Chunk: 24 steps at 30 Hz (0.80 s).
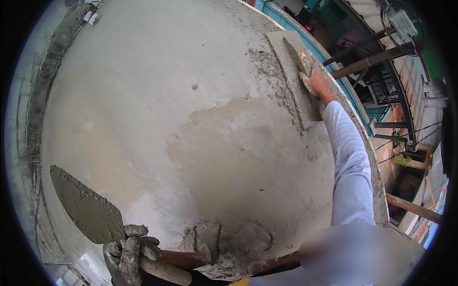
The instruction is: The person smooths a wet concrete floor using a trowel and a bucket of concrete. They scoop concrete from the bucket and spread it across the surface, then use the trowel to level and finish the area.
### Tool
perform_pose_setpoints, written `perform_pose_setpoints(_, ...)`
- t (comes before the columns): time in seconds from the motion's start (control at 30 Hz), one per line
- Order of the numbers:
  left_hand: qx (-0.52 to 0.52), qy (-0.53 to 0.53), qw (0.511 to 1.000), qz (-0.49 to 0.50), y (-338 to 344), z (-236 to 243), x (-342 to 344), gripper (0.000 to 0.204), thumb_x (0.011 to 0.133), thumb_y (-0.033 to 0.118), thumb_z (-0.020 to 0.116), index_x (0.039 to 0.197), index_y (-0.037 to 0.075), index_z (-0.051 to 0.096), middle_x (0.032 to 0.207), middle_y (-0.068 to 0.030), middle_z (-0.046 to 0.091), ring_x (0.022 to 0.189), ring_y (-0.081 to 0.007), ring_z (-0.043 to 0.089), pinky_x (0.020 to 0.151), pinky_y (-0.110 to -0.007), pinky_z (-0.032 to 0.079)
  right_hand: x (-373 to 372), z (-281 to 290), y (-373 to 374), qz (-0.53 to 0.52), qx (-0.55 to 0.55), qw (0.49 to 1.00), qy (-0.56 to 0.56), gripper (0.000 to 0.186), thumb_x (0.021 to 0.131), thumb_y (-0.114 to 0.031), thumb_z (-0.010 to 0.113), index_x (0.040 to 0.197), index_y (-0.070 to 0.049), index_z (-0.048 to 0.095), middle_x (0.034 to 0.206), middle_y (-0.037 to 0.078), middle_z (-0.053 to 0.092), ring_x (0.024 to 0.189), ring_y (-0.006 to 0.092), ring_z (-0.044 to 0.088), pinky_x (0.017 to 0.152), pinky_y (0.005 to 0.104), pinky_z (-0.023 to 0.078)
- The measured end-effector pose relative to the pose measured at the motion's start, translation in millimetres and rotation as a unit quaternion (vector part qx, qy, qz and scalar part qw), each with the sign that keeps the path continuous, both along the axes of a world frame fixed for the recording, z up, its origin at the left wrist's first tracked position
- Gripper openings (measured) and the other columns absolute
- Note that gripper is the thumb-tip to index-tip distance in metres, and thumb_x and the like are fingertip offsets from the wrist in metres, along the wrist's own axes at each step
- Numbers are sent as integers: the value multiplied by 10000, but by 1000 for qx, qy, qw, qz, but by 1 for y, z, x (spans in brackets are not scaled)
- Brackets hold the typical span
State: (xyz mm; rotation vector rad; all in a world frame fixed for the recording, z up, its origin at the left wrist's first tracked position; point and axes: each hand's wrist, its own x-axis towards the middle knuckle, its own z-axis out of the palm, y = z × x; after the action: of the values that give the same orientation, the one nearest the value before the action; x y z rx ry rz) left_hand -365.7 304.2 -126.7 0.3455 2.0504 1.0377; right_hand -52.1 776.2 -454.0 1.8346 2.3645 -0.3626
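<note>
At the upper right, my right hand (318,86) is closed round the grip of a long, flat plastering float (298,71). The float lies against wet grey mortar (224,114), near the surface's right edge. At the lower left, my left hand (131,255), its fingers caked in mortar, grips a pointed trowel (88,207). Grey mortar coats the trowel's blade, which points up and left; its wooden handle (167,272) shows below the hand. Rough crumbs of mortar (267,69) lie along the float's left side. A thick, lumpy patch of mortar (243,240) sits at the bottom centre.
A dark rough border (45,90) runs down the left side. Past the right edge are a teal beam (350,97), brown posts (377,62), a pale box with cables (403,25) and a lower area with railings. A blurred patch covers the lower right.
</note>
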Motion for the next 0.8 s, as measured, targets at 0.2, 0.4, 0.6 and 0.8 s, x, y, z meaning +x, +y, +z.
perform_pose_setpoints(0.2, 7, -37, 999, -3, -23, -14, 4, 350, 926, 260, 597, 1052, -63, 549, 618, -162, 622, 580, -221, 627, 560, -304, 513, 34, -3, 63, 12, 25, 1000, 7, 722, 910, -487, 536, 1176, 178, 444, 976, 356, 613, 915, 463, 621, 813, 475, 477)
perform_pose_setpoints(0.4, -23, -26, 999, -3, 2, 14, 17, 413, 906, 317, 622, 1048, -65, 547, 631, -128, 627, 584, -210, 622, 615, -325, 523, -2, 5, -49, 79, -51, 995, 33, 912, 888, -412, 581, 1446, 123, 97, 1139, 361, 578, 1079, 455, 579, 958, 465, 437)
perform_pose_setpoints(0.6, -9, -37, 998, -48, -3, 3, 21, 412, 907, 313, 621, 1050, -68, 551, 634, -119, 624, 587, -207, 620, 627, -330, 524, 35, 11, 22, -5, -9, 1000, 14, 812, 891, -410, 582, 1411, 101, 224, 1090, 350, 601, 1053, 447, 595, 911, 465, 464)
perform_pose_setpoints(0.8, -24, -39, 998, -33, 6, 11, 27, 389, 920, 277, 606, 1059, -82, 554, 640, -121, 620, 593, -212, 622, 619, -323, 523, -37, 6, -64, 129, -22, 991, 41, 782, 890, -422, 586, 1389, 92, 274, 1052, 328, 620, 1025, 449, 601, 909, 463, 473)
